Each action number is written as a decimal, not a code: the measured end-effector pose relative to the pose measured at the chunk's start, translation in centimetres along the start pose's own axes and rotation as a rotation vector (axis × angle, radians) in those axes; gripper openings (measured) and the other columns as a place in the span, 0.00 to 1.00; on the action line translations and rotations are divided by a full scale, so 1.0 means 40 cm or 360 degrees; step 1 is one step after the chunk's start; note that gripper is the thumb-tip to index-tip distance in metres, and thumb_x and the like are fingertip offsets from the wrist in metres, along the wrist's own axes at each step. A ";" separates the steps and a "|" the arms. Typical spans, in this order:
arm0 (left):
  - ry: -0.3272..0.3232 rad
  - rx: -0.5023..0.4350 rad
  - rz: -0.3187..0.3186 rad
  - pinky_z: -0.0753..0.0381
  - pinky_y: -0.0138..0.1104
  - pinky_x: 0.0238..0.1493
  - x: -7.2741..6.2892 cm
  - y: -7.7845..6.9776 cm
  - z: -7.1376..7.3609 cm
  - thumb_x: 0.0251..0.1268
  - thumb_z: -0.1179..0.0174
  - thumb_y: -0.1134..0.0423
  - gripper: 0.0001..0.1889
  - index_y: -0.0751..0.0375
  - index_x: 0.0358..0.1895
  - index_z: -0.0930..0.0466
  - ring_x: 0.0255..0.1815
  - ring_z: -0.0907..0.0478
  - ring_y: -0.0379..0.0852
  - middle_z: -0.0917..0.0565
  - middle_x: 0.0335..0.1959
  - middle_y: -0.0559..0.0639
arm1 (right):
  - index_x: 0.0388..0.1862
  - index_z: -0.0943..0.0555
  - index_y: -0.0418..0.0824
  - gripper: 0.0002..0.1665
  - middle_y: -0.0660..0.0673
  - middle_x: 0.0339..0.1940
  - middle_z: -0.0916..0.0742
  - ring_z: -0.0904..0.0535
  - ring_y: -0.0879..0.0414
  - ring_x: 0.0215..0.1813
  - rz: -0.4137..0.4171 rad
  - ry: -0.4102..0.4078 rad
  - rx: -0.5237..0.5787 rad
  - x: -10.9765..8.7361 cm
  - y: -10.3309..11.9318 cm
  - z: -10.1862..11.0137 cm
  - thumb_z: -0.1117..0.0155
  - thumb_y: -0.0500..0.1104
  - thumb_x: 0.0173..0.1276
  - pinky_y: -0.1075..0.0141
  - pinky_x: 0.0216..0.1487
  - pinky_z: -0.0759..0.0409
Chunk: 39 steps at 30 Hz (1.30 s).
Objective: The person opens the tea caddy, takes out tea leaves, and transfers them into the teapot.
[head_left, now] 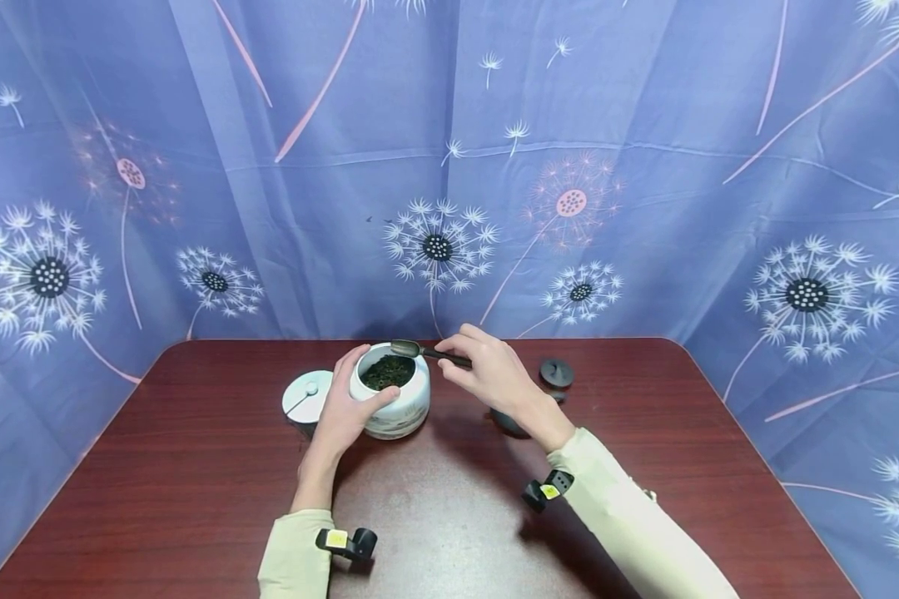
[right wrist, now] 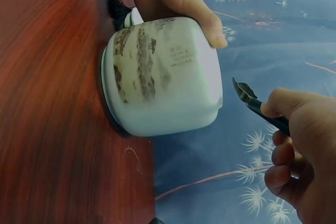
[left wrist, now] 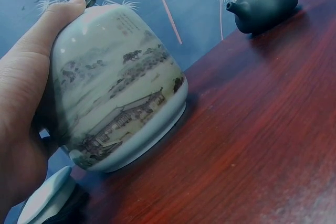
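A white porcelain jar (head_left: 408,409) painted with a landscape stands at the table's far side, with dark tea leaves (head_left: 387,373) visible inside. Curled around its left side is my left hand (head_left: 345,409), the thumb (left wrist: 71,8) lying near the rim. My right hand (head_left: 493,370) pinches the handle of a dark tea scoop (head_left: 406,348) between thumb and fingers. In the head view the scoop's bowl overlaps the jar's back right rim; the right wrist view shows the scoop (right wrist: 244,92) above the mouth and apart from it.
The jar's white knobbed lid (head_left: 303,401) lies left of the jar. A dark teapot (left wrist: 268,6) stands to the right, mostly hidden under my right forearm in the head view, with its small dark lid (head_left: 557,373) behind it. A blue dandelion curtain (head_left: 345,233) hangs behind the table (head_left: 434,524).
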State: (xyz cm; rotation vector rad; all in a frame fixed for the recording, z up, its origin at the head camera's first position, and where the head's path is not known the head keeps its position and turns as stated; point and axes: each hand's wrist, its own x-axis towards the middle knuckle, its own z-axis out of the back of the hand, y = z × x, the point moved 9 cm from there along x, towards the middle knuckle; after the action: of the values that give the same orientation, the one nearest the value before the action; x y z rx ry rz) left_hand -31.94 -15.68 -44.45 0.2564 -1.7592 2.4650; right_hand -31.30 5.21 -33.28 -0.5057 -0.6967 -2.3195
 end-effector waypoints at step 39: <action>0.0023 -0.0071 0.0006 0.45 0.52 0.75 -0.038 -0.099 0.010 0.57 0.28 0.60 0.44 0.57 0.76 0.41 0.76 0.43 0.54 0.42 0.77 0.57 | 0.62 0.19 0.48 0.22 0.51 0.52 0.12 0.14 0.58 0.49 0.0670 -0.0398 -0.0199 0.041 0.117 -0.044 0.40 0.35 0.70 0.66 0.40 0.15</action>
State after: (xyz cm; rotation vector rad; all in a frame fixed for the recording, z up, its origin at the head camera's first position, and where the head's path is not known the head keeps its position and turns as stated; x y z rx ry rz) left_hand -29.72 -14.74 -40.95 0.2311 -1.8079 2.4205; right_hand -29.55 0.35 -32.19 -0.9175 -0.5007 -1.9273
